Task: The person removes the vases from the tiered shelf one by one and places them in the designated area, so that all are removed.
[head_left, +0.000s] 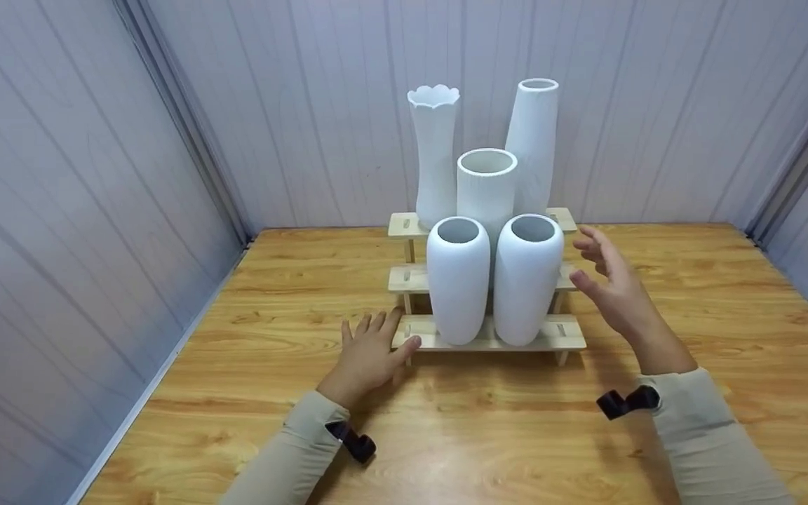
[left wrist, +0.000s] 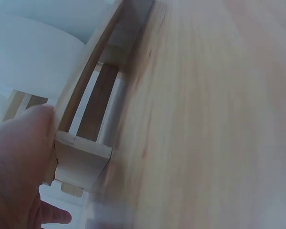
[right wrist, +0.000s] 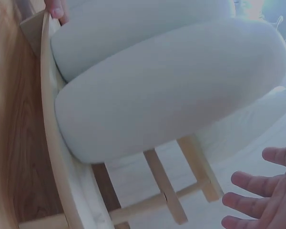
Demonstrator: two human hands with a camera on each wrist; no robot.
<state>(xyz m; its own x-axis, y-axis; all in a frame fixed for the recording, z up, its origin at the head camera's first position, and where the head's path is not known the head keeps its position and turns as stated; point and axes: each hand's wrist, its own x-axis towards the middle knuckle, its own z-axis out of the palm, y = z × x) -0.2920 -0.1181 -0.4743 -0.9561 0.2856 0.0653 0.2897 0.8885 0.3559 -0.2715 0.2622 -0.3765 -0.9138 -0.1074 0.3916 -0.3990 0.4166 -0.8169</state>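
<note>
A three-step wooden stand (head_left: pixel 411 280) carries several white vases. On the lowest step are two smooth rounded vases, a left one (head_left: pixel 458 287) and a right one (head_left: pixel 528 287). Behind them rises a straight cylindrical vase (head_left: pixel 486 193). At the top stand a vase with a scalloped rim (head_left: pixel 435 154) and a tall tapering vase (head_left: pixel 536 140). My left hand (head_left: pixel 369 354) rests at the left end of the lowest step, its thumb on the board and fingers spread. To the right of the stand, my right hand (head_left: pixel 614 287) is held in the air, fingers apart, touching nothing.
The stand is on a wood-grain table (head_left: pixel 292 280). Pale panelled walls (head_left: pixel 334 105) rise behind it and at both sides. Each wrist bears a black strap-mounted device, such as the one on the right (head_left: pixel 625 402).
</note>
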